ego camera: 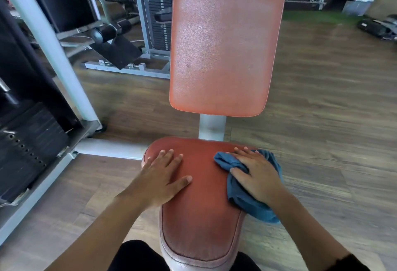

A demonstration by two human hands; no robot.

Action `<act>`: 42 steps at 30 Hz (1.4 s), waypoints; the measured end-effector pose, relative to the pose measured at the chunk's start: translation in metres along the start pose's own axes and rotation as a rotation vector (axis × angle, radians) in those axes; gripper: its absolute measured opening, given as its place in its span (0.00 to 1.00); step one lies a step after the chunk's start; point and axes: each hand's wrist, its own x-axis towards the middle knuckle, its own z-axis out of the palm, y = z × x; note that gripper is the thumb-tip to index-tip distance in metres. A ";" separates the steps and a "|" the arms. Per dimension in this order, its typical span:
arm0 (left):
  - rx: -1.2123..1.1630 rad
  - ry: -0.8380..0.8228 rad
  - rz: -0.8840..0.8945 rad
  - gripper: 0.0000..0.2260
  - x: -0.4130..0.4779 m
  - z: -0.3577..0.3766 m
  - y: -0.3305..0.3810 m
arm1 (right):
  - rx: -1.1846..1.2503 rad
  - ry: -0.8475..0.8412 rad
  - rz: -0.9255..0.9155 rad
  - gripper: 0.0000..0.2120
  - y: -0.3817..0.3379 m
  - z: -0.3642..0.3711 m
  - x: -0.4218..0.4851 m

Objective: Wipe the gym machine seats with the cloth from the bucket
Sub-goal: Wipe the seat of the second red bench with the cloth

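1. Closest to the person, dark trousers show on either side of the narrow end of the red seat.
2. The seat's long axis runs straight away from the person. Its narrow end points back at them, and its wide end lies beyond the fingertips.
3. The left hand lies palm down on the seat's left side. Its fingers are straight and slightly spread, the thumb is stretched toward the middle, and it holds nothing.
4. The right hand presses flat on the blue cloth at the seat's right edge, with the fingers straight and pointing away.
5. The cloth is bunched under that palm. Its length runs along the seat's right edge, slanting from behind the wrist to a corner that pokes out past the thumb toward the left hand. Part of it hangs off the edge.
6. Bare red seat lies between the two hands, which are well apart.
7. Just beyond the fingertips, a grey post rises from behind the seat.
8. Above it stands the orange backrest, long and upright, in line with the seat.
9. Left of the left hand are a grey frame beam and a dark weight stack.
10. A wooden floor spreads to the right of the right hand.
11. Farthest off, behind the backrest on its left, stands another weight machine.
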 end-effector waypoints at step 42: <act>-0.167 0.055 -0.018 0.42 0.039 0.006 -0.027 | 0.042 -0.045 0.082 0.24 0.006 0.002 0.030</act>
